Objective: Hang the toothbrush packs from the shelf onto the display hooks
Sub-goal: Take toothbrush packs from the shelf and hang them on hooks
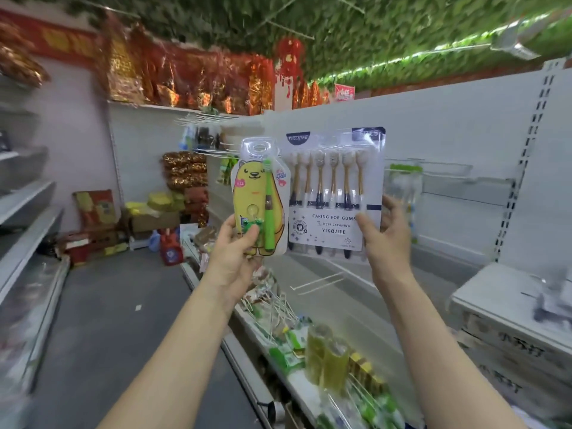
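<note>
My left hand (236,249) pinches the lower edge of a children's toothbrush pack (258,193), a yellow bear card with one green brush. My right hand (387,233) grips the lower right corner of a wide white pack (334,187) holding several gold-and-black toothbrushes. Both packs are raised upright, side by side, in front of the white back panel (464,134). Another clear toothbrush pack (404,184) hangs on the panel just right of the wide pack. Bare white display hooks (315,283) jut from the panel below the packs.
The low shelf (297,342) under my arms carries mixed packs and yellow-green bottles (328,357). A white carton (510,329) stands at the right. Boxes and bags (148,218) pile up at the aisle's far end, with grey floor (123,320) at the left.
</note>
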The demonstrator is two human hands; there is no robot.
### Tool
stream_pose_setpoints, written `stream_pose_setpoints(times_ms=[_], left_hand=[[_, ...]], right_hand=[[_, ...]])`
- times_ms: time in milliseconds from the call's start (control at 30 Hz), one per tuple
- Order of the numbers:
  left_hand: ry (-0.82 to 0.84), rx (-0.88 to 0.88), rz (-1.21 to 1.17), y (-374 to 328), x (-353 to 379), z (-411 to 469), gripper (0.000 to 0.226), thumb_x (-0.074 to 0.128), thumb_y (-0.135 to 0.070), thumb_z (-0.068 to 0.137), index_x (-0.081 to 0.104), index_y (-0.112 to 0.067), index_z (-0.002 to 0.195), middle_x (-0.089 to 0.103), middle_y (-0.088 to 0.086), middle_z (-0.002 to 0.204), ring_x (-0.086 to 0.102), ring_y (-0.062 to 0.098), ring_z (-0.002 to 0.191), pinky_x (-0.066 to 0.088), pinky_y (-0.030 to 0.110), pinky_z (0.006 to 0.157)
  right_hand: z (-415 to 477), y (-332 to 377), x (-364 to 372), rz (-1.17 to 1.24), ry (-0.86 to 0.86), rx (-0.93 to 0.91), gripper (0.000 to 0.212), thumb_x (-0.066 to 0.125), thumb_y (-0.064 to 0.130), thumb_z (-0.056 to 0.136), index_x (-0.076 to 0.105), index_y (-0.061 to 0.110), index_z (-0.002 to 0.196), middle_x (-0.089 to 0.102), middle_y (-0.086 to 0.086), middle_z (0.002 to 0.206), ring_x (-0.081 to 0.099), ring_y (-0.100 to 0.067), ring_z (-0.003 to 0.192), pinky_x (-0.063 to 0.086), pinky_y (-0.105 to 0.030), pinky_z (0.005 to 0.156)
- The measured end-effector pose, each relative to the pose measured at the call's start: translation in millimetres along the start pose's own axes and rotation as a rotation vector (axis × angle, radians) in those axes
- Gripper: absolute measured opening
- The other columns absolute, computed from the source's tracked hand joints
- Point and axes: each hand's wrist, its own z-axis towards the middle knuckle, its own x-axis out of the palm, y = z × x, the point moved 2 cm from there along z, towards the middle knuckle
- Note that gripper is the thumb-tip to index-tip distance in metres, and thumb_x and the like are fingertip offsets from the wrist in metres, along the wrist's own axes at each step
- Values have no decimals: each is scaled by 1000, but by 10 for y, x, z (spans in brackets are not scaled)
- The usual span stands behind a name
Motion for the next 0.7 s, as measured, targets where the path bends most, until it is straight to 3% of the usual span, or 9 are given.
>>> stream_pose_setpoints(times_ms=[167,367,567,700], left_hand=[[-41,-3,-17,-119,-664,1017,45,58,-2,92,50,-20,132,73,2,104,67,23,96,41,50,103],[-12,-20,-56,-138,-1488,2203,40,57,-1,93,52,-21,128,75,0,102,69,22,94,49,40,88],[77,-112,-76,-283,-2369,3531,40,58,0,91,53,-19,126,74,7,107,71,23,96,53,39,82],[110,-148,-52,-479,-2866,4372,39,60,-2,90,54,-21,124,71,8,114,69,26,100,53,42,86]], right_hand=[[584,-496,996,2,42,4,41,64,7,94,48,25,128,67,-3,117,72,-8,90,58,-21,67],[1069,-1241,2096,-20,30,2,40,64,8,94,48,29,124,67,-4,117,71,-16,98,62,-28,72],[1609,-1951,3271,-76,-69,-11,42,66,9,94,49,23,129,67,-9,122,68,-24,107,59,-47,90],[1985,-2289,4066,-100,-106,2,42,64,6,94,48,22,131,69,-11,114,71,-24,97,62,-39,79]])
